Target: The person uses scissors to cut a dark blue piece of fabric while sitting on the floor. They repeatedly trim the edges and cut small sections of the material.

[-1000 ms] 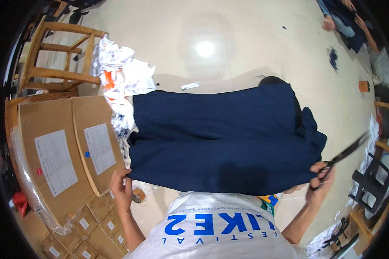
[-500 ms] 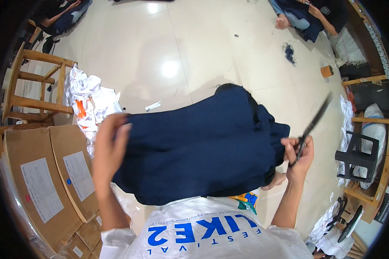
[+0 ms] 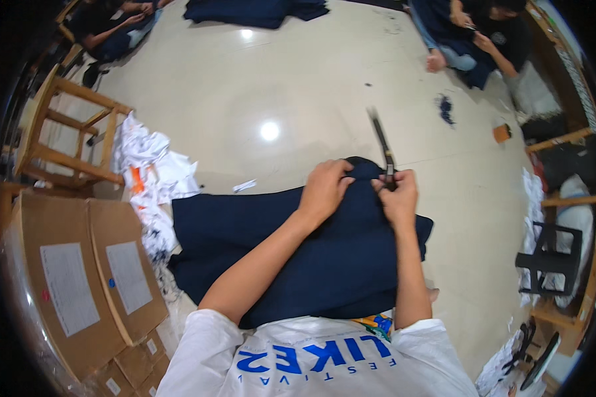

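Dark navy, broad woven cloth piece (image 3: 341,268) lies spread in front of you, right of the big brown cardboard boxes (image 3: 112,225). Your left hand (image 3: 326,190) rests on its end away from the boxes, thumb apart from fingers; can't tell if pinching. Your right hand (image 3: 398,197) is wrapped round long black metal scissors (image 3: 386,152). Cloth looks soft, limp, probably light; hold it by the edges, clear of the blades.

navy cloth (image 3: 341,264) | spread out | dark scissors (image 3: 385,151) | blades past far edge
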Demonstrator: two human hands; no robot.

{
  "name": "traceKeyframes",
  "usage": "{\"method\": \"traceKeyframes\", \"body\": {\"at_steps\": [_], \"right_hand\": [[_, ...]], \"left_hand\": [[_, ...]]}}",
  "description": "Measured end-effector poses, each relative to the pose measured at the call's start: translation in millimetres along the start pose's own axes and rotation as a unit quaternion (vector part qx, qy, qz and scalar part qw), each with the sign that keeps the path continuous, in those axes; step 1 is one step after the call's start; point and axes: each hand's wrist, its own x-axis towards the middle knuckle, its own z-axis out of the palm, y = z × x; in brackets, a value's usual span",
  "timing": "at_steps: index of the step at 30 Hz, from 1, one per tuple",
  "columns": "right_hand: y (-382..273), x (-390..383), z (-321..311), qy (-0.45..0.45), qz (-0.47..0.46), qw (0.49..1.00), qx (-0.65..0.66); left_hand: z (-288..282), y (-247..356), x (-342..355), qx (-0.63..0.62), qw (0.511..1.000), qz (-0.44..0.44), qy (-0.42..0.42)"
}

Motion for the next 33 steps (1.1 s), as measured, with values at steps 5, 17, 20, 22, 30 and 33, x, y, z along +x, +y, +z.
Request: {"method": "traceKeyframes", "body": {"at_steps": [5,17,20,22,30,33], "right_hand": [[-26,-10,-6,-0.011,-0.027,1.0,0.009],[-93,-53,-17,-0.055,0.069,0.984,0.157],[-99,-60,-16,-0.066,0.075,0.991,0.088],[-98,-64,-16,-0.071,0.086,0.991,0.078],[-90,-64,-17,-0.134,0.079,0.988,-0.006],[-93,-68,-11,-0.139,0.05,0.985,-0.087]], "left_hand": [[-18,0,-8,-0.016,0.999,0.036,0.001],[-44,72,-53,-0.179,0.98,-0.047,-0.077],[-41,72,-62,-0.175,0.979,-0.052,-0.095],[-39,71,-65,-0.173,0.978,-0.059,-0.099],[-54,57,-76,-0.224,0.952,-0.117,-0.173],[-55,45,-78,-0.209,0.956,-0.128,-0.161]]}}
